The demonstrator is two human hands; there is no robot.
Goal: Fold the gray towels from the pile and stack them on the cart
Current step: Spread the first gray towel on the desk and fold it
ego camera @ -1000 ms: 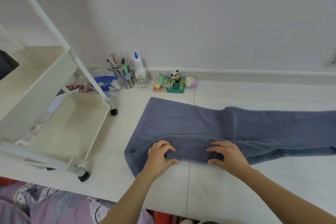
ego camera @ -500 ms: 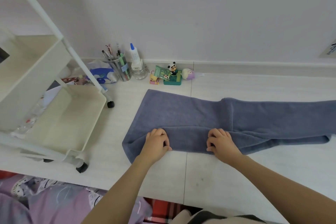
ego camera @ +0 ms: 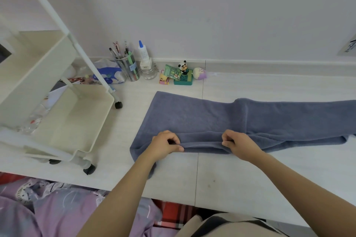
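On the pale floor (ego camera: 250, 183), seen from the head camera, a gray towel (ego camera: 202, 119) lies spread flat with its long axis running left to right. Its left end is a squared edge near the middle of the view; its right end runs out past the right border, so its full length cannot be told. Its near long edge is doubled into a thick fold, and a raised crease crosses the cloth right of the middle.

Both forearms reach in from the near edge and angle toward each other. The left hand (ego camera: 163, 145) sits on the near fold, knuckles up, fingers curled, thumb pointing right along the edge, pinching the folded cloth. The right hand (ego camera: 238, 143) mirrors it just to the right, fingers curled and gripping the same fold. A short stretch of fold lies between them.

To the left stands a cream cart (ego camera: 63, 121) on black wheels, well apart from the towel; its lower tray shows bare inside, and its upper tray is cut off by the left border. A white post of the cart slants across the upper left.

Against the far wall sit a pen cup (ego camera: 128, 68), a glue bottle (ego camera: 143, 54), a glass jar (ego camera: 148, 72) and a panda figure (ego camera: 183, 67) with small toys. Objects behind the cart are too cluttered to make out. Purple patterned fabric (ego camera: 48, 213) fills the near left corner
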